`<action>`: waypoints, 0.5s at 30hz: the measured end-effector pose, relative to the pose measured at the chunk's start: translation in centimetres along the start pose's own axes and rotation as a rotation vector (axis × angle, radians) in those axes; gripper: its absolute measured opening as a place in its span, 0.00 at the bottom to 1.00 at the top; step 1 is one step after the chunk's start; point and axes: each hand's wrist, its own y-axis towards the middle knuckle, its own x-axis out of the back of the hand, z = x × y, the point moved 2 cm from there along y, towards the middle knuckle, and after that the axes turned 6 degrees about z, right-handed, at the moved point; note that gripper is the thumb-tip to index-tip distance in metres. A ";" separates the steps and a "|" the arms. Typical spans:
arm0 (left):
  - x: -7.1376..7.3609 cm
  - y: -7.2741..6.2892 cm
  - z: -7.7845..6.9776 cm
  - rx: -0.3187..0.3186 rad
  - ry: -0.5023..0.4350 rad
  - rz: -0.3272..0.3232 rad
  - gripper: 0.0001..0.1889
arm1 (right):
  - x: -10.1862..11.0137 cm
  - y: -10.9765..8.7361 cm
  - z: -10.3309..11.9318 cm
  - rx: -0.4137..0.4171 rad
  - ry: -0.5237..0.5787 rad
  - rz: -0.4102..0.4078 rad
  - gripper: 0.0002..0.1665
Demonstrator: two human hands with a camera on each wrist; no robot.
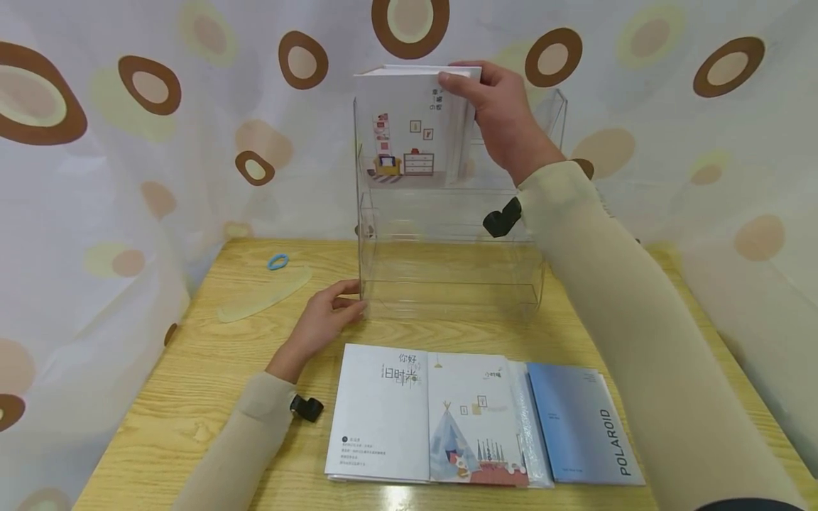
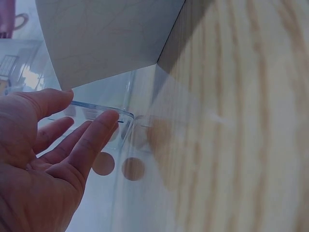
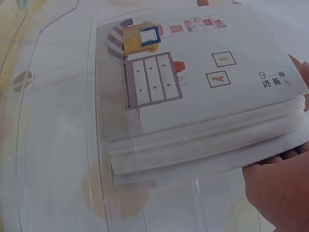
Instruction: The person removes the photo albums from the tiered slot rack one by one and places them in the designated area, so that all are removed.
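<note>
My right hand [image 1: 501, 110] grips a thick white book [image 1: 399, 128] by its upper right corner, thumb on the front cover and fingers behind. The cover shows a yellow armchair and a chest of drawers. The book stands upright in the top tier of a clear tiered rack [image 1: 447, 291], its lower part behind the transparent front lip in the right wrist view. At the rack's lower left side is my left hand [image 1: 322, 319], fingertips at the edge of the clear side panel [image 2: 101, 107]; its fingers are extended and spread from the thumb.
In front of the rack lie an open-spread white book [image 1: 383, 419] with a tent picture and a blue POLAROID book [image 1: 581, 426]. A blue ring [image 1: 277, 262] and a pale translucent strip [image 1: 265, 294] lie at the left. A patterned curtain [image 1: 211, 142] hangs behind the table.
</note>
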 end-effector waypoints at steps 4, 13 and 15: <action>0.0 0.0 0.1 0.006 -0.008 -0.003 0.30 | -0.3 0.1 0.0 -0.007 0.014 -0.014 0.14; -0.1 0.0 0.0 0.015 -0.001 0.000 0.30 | -0.5 -0.2 -0.1 0.001 0.015 -0.045 0.12; -0.1 0.0 0.0 0.016 0.003 -0.001 0.30 | -0.6 -0.3 -0.1 0.002 0.008 -0.051 0.12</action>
